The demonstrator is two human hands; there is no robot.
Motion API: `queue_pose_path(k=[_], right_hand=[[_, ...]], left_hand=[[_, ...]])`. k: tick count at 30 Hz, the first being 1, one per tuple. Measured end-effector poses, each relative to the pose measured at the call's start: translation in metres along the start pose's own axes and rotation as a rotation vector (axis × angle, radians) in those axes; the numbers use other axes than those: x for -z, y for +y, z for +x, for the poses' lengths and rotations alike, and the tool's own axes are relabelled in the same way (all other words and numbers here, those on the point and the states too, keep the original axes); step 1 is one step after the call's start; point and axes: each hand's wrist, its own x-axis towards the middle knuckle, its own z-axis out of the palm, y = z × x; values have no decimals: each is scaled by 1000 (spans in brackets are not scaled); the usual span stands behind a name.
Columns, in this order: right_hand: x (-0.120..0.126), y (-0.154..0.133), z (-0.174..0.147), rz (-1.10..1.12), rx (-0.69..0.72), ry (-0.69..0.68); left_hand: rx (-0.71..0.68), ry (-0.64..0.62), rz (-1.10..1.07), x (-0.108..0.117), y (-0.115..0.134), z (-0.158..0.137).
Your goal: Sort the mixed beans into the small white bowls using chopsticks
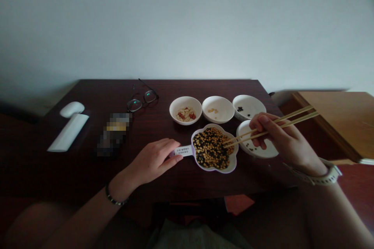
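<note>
My left hand (157,159) is closed around the handle of a flower-shaped bowl (232,166), white with a purple rim. Mixed yellow and black beans (213,148) cover the bowl's bottom. In my right hand (280,140) is a pair of wooden chopsticks (282,121), their tips down among the beans at the bowl's right side. Whether the tips pinch a bean is too small to tell. Behind my right hand, partly hidden by it, stands a white bowl (270,151) with a few dark bits in it.
Along the back stand a white bowl (175,106) of sliced nuts, a second (209,103) with a few pale pieces and a third (257,103) with black beans. Eyeglasses (143,101), a blurred-out object (113,134) and a white device (68,132) lie to the left on the dark table (105,93).
</note>
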Motion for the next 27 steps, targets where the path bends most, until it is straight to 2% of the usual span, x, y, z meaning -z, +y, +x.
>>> queue_pose_path(k=[8,27], right_hand=[[-9,-6,2,2,-15,-56],[-10,-6,1,-30,1,-48]], left_hand=[[13,-8,5,1,1,0],[5,-4,2,0,1,0]])
